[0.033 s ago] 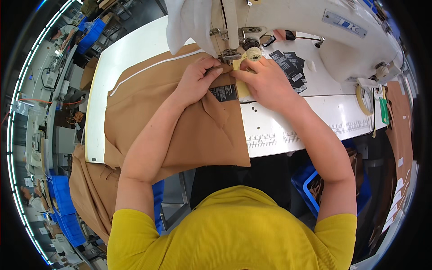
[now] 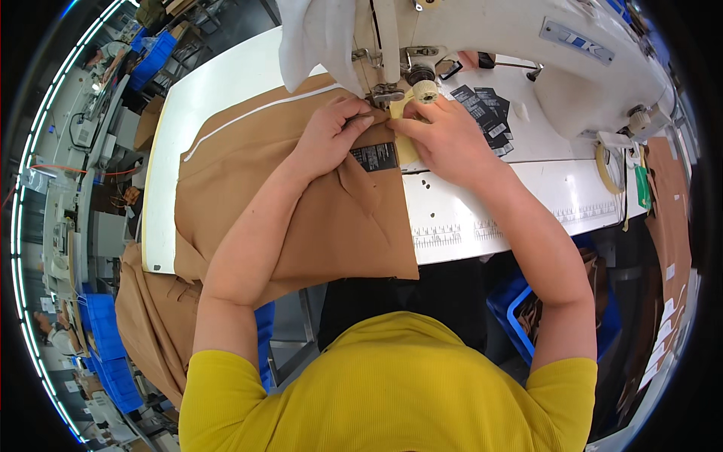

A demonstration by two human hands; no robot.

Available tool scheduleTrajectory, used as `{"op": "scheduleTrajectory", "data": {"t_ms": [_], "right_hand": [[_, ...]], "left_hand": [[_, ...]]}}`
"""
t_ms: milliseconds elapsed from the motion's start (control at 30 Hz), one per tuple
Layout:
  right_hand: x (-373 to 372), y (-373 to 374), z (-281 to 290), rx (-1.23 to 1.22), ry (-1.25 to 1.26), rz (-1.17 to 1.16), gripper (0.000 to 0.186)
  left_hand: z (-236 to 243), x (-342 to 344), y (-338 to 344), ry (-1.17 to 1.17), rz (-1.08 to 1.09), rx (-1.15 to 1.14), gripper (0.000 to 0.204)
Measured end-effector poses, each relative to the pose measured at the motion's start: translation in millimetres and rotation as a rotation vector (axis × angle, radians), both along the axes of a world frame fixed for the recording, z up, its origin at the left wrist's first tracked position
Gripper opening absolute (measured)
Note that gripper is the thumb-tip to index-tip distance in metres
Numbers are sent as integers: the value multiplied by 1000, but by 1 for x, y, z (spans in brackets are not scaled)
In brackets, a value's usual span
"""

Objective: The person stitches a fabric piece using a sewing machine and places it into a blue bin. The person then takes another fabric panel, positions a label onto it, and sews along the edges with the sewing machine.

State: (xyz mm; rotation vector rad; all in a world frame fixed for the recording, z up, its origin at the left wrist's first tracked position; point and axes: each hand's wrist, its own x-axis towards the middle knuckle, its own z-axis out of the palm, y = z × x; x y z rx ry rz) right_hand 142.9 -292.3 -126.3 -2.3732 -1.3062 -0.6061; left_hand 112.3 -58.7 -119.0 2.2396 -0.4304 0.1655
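Brown fabric [image 2: 301, 233] lies spread over the left part of the white sewing table, with a white strip [image 2: 248, 117] along its far side. My left hand [image 2: 331, 135] pinches a fold of it just in front of the sewing machine's presser foot [image 2: 386, 93]. To the right of the foot, my right hand [image 2: 448, 139] is closed at the fabric's edge, thumb and forefinger together there; its other fingers curl partly out of sight. A black printed label [image 2: 375, 156] lies on the fabric between my hands. Beneath my right fingers shows a yellow patch [image 2: 407, 153].
The white machine body [image 2: 580, 83] arches over the table's far right. Several black labels [image 2: 486, 113] lie fanned beside my right hand. A tape roll [image 2: 608, 167] sits at the right edge. Below stands a blue bin [image 2: 520, 309]; more brown cloth [image 2: 154, 316] hangs at left.
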Motion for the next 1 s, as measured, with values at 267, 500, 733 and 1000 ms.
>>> {"op": "scheduleTrajectory", "data": {"t_ms": [267, 500, 733, 1000], "right_hand": [[7, 1, 2, 61, 41, 22, 31], [2, 2, 5, -9, 59, -14, 33], [2, 6, 8, -13, 17, -53, 32], [2, 7, 6, -26, -42, -90, 36]], "left_hand": [[4, -3, -1, -422, -180, 336, 11], [-1, -4, -1, -547, -216, 397, 8], [1, 0, -1, -524, -219, 385, 8], [2, 4, -1, -505, -213, 370, 6]]}}
